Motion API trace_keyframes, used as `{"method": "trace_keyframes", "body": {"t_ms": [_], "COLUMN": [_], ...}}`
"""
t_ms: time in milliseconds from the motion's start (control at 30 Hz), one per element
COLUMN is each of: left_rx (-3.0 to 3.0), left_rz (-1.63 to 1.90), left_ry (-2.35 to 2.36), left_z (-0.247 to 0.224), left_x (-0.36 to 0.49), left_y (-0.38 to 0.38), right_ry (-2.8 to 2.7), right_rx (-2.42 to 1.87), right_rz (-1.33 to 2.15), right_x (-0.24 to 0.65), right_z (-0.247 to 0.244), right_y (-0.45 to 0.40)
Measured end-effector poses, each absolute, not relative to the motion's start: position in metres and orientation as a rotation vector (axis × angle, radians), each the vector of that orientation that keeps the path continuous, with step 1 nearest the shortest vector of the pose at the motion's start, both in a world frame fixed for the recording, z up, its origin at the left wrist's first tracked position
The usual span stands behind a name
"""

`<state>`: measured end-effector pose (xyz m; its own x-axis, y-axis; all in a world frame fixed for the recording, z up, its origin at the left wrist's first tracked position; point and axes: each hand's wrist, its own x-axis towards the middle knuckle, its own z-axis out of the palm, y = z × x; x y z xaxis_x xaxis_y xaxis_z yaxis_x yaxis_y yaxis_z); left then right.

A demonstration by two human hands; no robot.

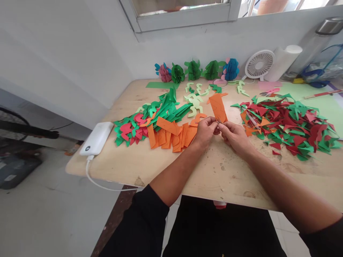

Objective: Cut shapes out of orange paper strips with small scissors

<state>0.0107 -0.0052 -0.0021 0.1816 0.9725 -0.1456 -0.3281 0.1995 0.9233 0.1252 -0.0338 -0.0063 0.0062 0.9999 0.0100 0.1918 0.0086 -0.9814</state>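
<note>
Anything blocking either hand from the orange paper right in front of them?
Nothing visible: the left hand and right hand meet at the lower end of the orange paper. The scrap pile lies off to the right, not between.

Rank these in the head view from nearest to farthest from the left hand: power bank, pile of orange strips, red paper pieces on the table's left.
From the left hand:
1. Pile of orange strips: just left of it.
2. Red paper pieces: farther left, among green ones.
3. Power bank: at the table's left edge.
</note>
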Motion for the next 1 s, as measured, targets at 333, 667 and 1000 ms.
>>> {"method": "trace_keyframes", "body": {"t_ms": [333,667,1000], "left_rx": [0.891,0.886,0.878], "left_rz": [1.110,1.115,1.111], "left_ry": [0.933,0.927,0.927], "left_z": [-0.001,0.001,0.001], "left_x": [0.010,0.010,0.010], "left_y": [-0.006,-0.007,-0.006], "right_ry": [-1.311,-1.310,-1.301], "right_rx": [-1.335,-1.355,-1.349], "right_rz": [1.168,1.157,1.164], "right_x": [0.124,0.123,0.121], "right_z": [-0.001,0.003,0.006], "right_y": [-0.035,-0.037,-0.037]}}
